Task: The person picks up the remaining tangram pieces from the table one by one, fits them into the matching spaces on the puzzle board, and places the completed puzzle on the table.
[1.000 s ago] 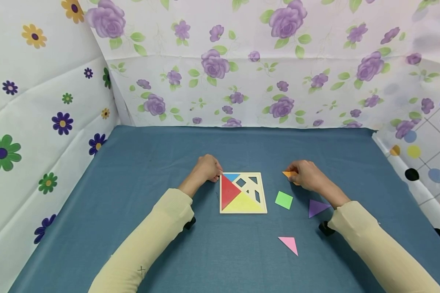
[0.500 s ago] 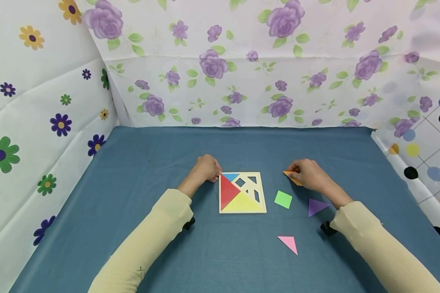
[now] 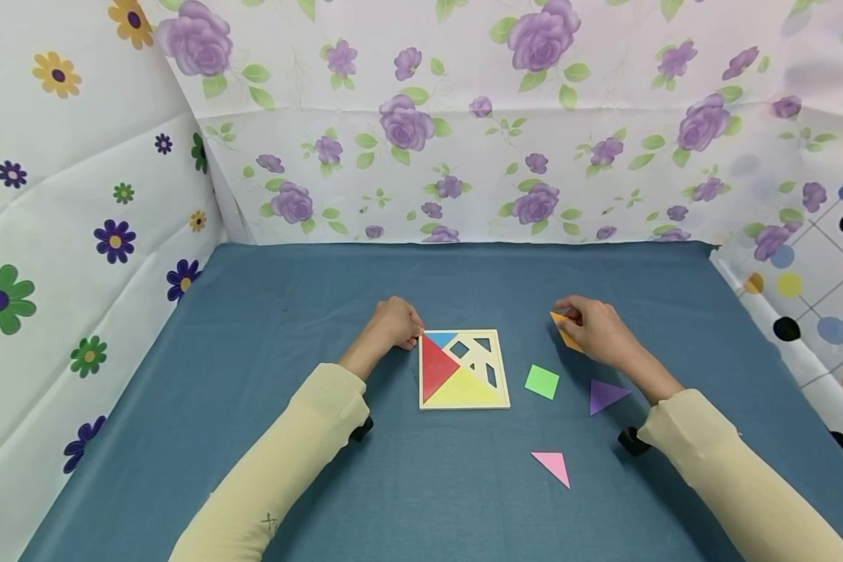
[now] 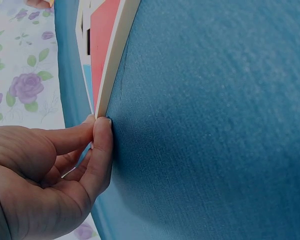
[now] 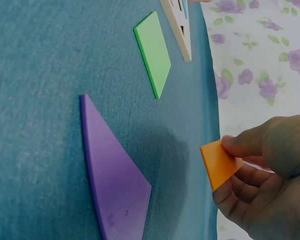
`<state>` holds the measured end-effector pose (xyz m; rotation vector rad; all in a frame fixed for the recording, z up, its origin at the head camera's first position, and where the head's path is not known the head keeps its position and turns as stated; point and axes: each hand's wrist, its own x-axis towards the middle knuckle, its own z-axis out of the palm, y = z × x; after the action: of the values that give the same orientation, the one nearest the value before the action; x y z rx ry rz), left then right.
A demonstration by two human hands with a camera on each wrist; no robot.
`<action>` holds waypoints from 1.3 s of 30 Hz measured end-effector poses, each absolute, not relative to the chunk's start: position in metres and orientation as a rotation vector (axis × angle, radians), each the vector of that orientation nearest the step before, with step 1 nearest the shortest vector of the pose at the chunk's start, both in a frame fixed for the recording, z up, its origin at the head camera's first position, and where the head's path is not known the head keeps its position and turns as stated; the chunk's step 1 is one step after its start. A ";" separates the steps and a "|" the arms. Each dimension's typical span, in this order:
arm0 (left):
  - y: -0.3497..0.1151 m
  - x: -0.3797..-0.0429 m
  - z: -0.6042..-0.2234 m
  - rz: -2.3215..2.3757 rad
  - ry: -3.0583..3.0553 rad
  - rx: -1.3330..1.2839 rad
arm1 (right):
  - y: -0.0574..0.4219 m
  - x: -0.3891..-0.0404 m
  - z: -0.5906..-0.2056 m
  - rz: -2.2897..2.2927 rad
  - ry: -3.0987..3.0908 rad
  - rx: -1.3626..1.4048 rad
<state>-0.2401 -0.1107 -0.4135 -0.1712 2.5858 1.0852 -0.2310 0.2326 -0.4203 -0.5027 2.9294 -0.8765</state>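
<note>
My left hand pinches the far left corner of a wooden tangram tray between thumb and fingertips, as the left wrist view shows up close. In the tray lie a red triangle, a yellow triangle and a small blue triangle; its right part shows bare cut-outs. To the right of the tray, my right hand pinches an orange tangram piece by one side, held tilted above the cloth. Part of this piece is hidden by the fingers.
A green square lies just right of the tray. Beyond it is a purple triangle, near the right wrist, and a pink triangle lies nearer the front. Blue cloth covers the table, with a flowered sheet behind.
My right hand has raised the orange piece off the cloth and shifted it slightly right and away, tipping it steeper. My left hand stays at the tray corner.
</note>
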 end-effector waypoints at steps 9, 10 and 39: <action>-0.111 -0.240 -0.414 1.086 2.597 -0.165 | 0.232 -0.231 -0.418 -0.868 2.957 -0.534; -0.110 -0.241 -0.415 1.084 2.597 -0.167 | 0.232 -0.230 -0.418 -0.869 2.957 -0.536; -0.111 -0.238 -0.414 1.119 2.595 -0.155 | 0.218 -0.221 -0.405 -1.016 2.904 -0.662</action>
<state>-0.2378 -0.1109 -0.4140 -0.1550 2.5946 1.1193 -0.2209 0.2179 -0.4053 -0.6617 2.9039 -1.0163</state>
